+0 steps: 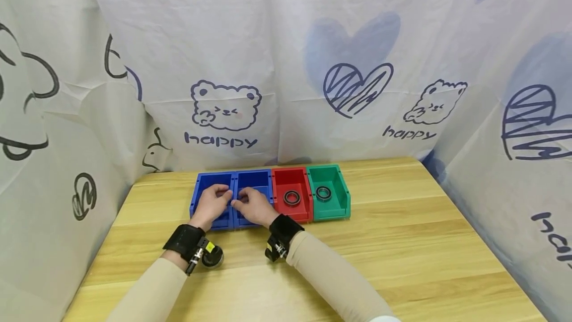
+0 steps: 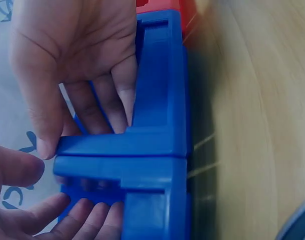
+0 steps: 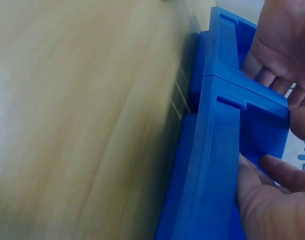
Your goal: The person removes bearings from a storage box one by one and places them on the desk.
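Two blue, open-fronted plastic bins [image 1: 254,179]: standing side by side on a yellow wood-grain table [image 1: 424,232], fronts facing the person, long axes running front to back. Left hand [image 1: 212,205], right hand [image 1: 255,207]: reaching inside, one per bin, thumbs parting from fingers.

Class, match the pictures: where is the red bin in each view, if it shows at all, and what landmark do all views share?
Head: the red bin is just right of centre, below mid-height, between a blue bin and the green bin.
Left wrist: top edge, right of centre, mostly cut off.
Right wrist: not in view.
Shared landmark: the two blue bins, side by side.
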### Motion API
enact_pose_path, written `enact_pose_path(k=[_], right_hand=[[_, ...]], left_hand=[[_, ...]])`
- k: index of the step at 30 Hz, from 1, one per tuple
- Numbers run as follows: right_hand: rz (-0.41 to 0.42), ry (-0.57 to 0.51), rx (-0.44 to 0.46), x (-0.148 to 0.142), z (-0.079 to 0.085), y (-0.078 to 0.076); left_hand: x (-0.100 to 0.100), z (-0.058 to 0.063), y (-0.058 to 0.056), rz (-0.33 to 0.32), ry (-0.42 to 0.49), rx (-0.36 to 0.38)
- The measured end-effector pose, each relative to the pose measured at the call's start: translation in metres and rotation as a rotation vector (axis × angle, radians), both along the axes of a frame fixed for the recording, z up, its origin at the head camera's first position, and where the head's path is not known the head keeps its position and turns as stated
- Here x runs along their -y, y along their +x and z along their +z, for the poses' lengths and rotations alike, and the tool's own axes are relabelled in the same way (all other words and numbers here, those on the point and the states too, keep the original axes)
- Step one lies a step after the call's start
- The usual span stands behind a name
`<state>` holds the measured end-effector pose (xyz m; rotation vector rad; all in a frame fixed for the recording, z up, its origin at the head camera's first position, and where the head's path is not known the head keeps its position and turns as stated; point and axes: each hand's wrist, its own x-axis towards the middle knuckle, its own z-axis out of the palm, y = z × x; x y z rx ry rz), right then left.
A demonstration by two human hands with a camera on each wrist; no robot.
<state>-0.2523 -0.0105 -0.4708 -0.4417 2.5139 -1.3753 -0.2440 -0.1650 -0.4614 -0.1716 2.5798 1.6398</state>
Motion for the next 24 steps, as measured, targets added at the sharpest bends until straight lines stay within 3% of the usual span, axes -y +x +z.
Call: enact_pose_path(k=[5, 10, 19, 24], right_hand=[[0.023, -0.019, 0.014, -0.002, 0.001, 0.0], [0.03, 0.048, -0.018, -0.006, 0.012, -0.001], [0.096, 0.247, -0.105, -0.007, 0.042, -0.015], [0.192, 0.49, -0.158, -0.003, 0.048, -0.021]], left_hand=[[-0.002, -0.007, -0.004, 0.01, 0.015, -0.002], [-0.003, -0.011, -0.005, 0.022, 0.007, -0.015], [-0.003, -0.012, -0.004, 0.039, 0.05, 0.008], [-0.003, -0.013, -0.005, 0.043, 0.051, 0.013]])
